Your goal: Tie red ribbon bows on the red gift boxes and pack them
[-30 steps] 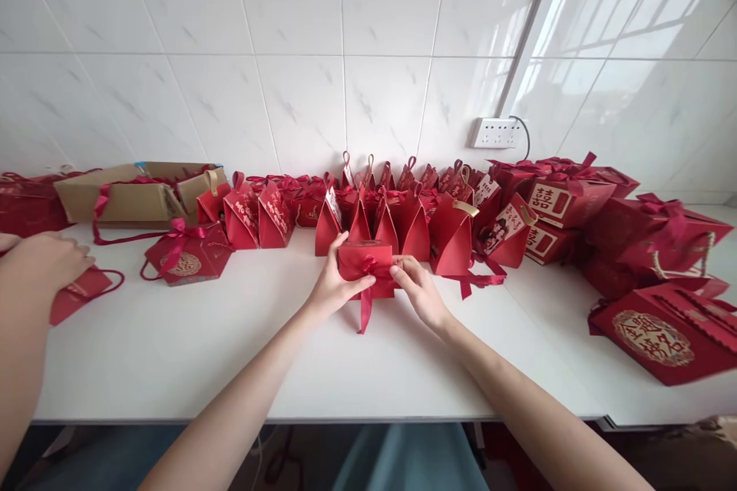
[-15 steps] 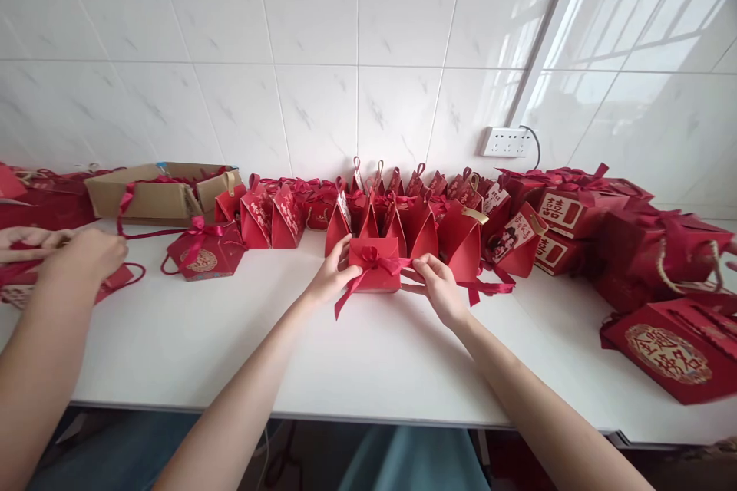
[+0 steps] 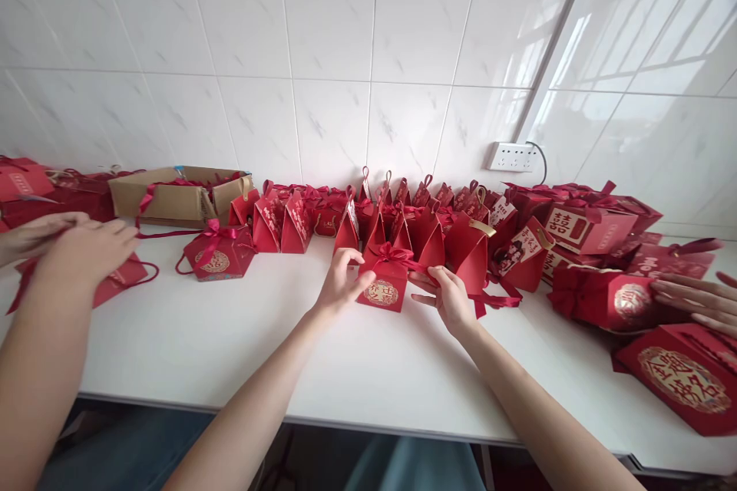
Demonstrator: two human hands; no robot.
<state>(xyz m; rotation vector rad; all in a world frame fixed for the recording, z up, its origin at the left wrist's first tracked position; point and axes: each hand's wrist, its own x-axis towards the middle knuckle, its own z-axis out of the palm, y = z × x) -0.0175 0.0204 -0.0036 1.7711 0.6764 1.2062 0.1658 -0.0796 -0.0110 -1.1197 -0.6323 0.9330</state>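
A small red gift box [image 3: 383,293] with gold lettering on its front stands on the white table. A dark red ribbon bow [image 3: 392,253] sits on top of it. My left hand [image 3: 337,284] is at the box's left side, thumb and fingers apart; its thumb tip reaches the box edge, and I cannot tell whether it touches. To the right of the box, my right hand [image 3: 449,298] pinches the bow's ribbon tail between thumb and index finger, other fingers spread. Behind the box stand several peaked red boxes [image 3: 429,238].
To the left are a ribboned hexagonal box [image 3: 219,257], an open cardboard box [image 3: 155,203] and another person's hands [image 3: 86,253] at a red box. Piled red boxes [image 3: 581,226] and another person's hand [image 3: 699,299] are to the right. A power strip [image 3: 515,157] is on the wall.
The gift box now shows its lettered front, and my left fingers have come away from the bow. At the right, a person's hand has come in beside a red box that now lies tipped.
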